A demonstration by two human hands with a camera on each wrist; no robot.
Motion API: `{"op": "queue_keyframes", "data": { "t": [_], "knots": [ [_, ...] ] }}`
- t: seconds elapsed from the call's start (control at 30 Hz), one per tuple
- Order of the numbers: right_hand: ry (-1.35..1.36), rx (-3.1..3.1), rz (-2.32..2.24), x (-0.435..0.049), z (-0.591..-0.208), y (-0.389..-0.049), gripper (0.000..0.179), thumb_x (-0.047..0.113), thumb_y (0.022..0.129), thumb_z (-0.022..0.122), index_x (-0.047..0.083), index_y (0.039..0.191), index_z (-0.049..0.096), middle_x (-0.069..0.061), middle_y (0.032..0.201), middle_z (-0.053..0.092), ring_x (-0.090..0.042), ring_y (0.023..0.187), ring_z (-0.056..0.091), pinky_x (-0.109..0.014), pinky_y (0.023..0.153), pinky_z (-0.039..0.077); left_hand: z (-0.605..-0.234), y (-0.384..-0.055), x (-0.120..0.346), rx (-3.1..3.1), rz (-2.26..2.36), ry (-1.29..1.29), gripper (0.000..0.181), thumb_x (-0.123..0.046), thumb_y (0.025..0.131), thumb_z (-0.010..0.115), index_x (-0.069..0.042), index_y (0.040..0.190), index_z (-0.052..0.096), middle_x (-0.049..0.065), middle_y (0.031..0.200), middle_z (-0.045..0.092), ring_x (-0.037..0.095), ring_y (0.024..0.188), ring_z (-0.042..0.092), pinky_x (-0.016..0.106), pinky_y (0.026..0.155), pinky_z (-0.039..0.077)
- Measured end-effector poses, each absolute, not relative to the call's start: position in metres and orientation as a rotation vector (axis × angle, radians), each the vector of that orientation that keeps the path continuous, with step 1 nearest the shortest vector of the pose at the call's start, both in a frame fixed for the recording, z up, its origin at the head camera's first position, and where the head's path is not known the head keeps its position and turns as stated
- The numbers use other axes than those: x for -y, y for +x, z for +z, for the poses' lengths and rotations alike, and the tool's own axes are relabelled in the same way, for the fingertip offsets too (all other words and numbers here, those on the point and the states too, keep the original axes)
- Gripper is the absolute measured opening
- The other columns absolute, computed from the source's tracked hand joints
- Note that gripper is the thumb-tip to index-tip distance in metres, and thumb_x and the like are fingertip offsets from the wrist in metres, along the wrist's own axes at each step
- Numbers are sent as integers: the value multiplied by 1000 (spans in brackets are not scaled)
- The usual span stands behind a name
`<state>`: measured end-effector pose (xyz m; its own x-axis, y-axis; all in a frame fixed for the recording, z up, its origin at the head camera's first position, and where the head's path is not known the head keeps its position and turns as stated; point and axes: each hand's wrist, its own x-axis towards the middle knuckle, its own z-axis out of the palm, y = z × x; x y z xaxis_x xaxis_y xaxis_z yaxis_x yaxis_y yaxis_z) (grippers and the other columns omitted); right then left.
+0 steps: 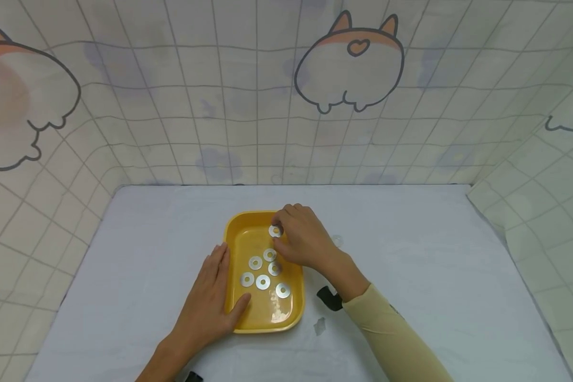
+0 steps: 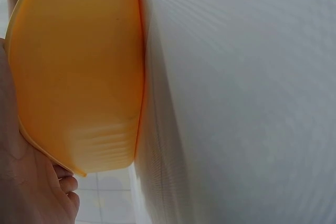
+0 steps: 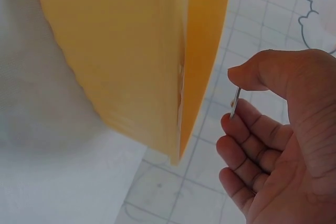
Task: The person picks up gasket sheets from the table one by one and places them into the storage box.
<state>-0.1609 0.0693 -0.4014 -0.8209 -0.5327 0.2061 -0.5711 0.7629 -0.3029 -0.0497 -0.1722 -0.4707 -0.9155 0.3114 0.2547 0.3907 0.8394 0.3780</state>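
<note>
In the head view a yellow tray [image 1: 267, 324] holds several flat silver washers [image 1: 263, 281]. My right hand [image 1: 303, 236] is above the tray's far right part and pinches one washer [image 1: 275, 231] between thumb and fingers. The right wrist view shows that pinched washer [image 3: 235, 102] edge-on, raised over the tray rim. My left hand [image 1: 210, 297] rests along the tray's left rim, its fingers fairly straight and the thumb reaching over the edge. From the left wrist, the tray's outer wall [image 2: 79, 77] fills much of the view beside the left hand [image 2: 34, 187].
A white cloth [image 1: 410, 265] covers the table. Right of the tray lie a faint clear ring [image 1: 337, 241] and a small grey diamond-shaped patch [image 1: 320, 326]. A black object [image 1: 329, 298] is by the right wrist. Grid-patterned curtains [image 1: 248, 106] stand behind and at the sides.
</note>
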Motion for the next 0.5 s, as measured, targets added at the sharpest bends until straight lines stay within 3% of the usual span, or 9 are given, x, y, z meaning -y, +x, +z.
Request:
{"op": "queue_keyframes", "data": {
  "t": [0.23,0.5],
  "knots": [
    [914,2832,570,-66,-401,-162,26,22,91,74,7,112,73,-3,99,70,-23,94,62,-44,100,54,-471,-50,173,2828,-635,-544,97,-44,97,66,8,165,21,23,174,24,41,162,25,21,135,-9],
    [827,2904,501,-70,-403,-160,45,32,96,74,11,134,67,-5,132,71,-30,128,64,-56,123,36,-470,-49,173,2843,-649,-540,98,-44,97,66,7,165,20,22,174,23,40,163,23,18,133,-11]
  ]
}}
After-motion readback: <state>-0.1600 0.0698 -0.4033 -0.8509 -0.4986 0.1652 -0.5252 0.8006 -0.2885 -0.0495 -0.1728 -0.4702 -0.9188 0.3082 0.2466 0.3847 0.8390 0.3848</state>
